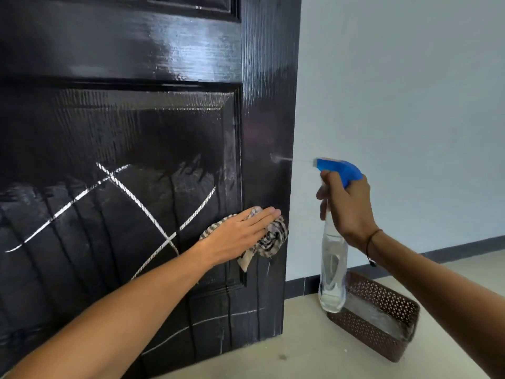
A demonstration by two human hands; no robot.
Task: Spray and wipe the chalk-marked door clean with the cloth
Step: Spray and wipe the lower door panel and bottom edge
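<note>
We spray shiny black wooden door [136,127]: right hand [347,206] grips clear blue-topped spray bottle [332,258]; left hand [240,233] flat, presses checked cloth [273,239]. Next, we think: rub white chalk lines [131,195] away.

Two bare forearms reach into view from the bottom edge, with no sleeves showing on either one. The left hand [240,233] wears no ring, watch or glove, and its wrist is bare as well. The right hand [348,207] is likewise free of rings and gloves. Around the right wrist, just below the hand, sits a thin dark cord bracelet [369,243]. It loops once round the wrist, and a short loose end with a small knot or bead hangs down from the cord on the forearm side. Nothing else of the person shows.
</note>
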